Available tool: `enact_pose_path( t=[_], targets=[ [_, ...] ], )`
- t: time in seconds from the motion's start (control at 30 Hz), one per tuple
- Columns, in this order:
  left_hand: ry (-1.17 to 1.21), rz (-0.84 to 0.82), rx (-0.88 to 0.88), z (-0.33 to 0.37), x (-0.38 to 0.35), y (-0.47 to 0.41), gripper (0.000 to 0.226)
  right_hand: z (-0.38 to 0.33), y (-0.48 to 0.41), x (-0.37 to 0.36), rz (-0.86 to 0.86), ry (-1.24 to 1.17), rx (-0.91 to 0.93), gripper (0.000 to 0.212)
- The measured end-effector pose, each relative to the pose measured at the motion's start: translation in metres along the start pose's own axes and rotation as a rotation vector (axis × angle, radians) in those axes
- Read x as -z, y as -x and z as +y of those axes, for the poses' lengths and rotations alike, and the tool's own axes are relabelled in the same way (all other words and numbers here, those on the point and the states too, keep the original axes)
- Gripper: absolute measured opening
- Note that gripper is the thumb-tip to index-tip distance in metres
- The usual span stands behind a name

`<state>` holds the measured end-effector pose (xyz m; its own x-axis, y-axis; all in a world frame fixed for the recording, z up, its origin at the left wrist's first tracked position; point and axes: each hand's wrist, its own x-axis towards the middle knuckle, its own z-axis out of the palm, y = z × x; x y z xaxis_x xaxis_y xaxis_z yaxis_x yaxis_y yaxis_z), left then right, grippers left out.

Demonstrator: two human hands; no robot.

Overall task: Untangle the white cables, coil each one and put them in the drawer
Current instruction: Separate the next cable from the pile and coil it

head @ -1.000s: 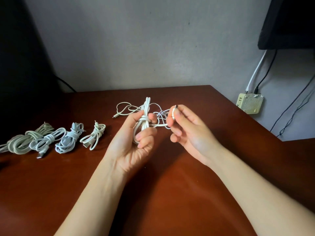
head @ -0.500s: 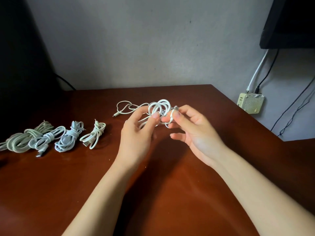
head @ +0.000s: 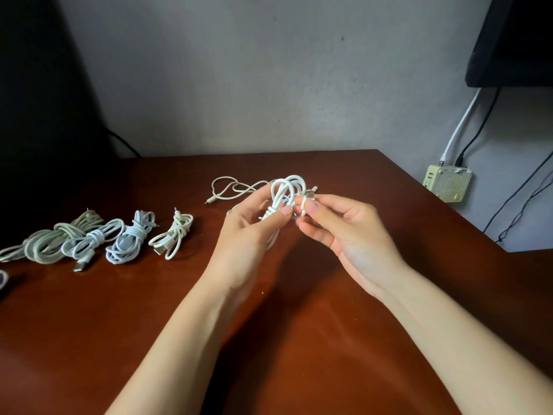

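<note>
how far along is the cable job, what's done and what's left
Done: four coiled bundles lie in a row on the left of the table. In hand: the left hand grips a fifth white cable, looped, while the right hand pinches its end. Left: a thin loose cable lies uncoiled behind the hands, and no drawer is in view, so nothing looks stowed yet.

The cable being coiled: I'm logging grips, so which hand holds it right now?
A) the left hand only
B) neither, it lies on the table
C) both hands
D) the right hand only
C: the left hand grips the wrapped middle of the white cable, while the right hand pinches a strand of it beside the loops.
</note>
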<state>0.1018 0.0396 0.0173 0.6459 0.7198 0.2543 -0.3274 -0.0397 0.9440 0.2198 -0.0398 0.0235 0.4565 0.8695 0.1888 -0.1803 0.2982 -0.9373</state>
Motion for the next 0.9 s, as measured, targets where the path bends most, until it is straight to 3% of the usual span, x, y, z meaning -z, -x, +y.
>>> enact_pose_path(
  t=[0.17, 0.27, 0.37, 0.9],
  targets=[
    [-0.224, 0.09, -0.125, -0.008, 0.0, -0.002, 0.029, 0.001, 0.0, -0.002, 0.022, 0.037, 0.003, 0.011],
    [-0.397, 0.082, -0.19, -0.012, -0.005, -0.001, 0.03, -0.002, -0.002, 0.0, 0.048, 0.057, -0.023, 0.018],
    [-0.536, 0.062, -0.217, -0.022, -0.005, -0.004, 0.045, -0.006, -0.003, 0.003, 0.04, 0.104, -0.055, 0.021],
    [-0.592, -0.015, -0.216, -0.027, -0.002, -0.004, 0.041, -0.001, -0.004, 0.004, 0.097, 0.201, -0.038, 0.033]
  ],
)
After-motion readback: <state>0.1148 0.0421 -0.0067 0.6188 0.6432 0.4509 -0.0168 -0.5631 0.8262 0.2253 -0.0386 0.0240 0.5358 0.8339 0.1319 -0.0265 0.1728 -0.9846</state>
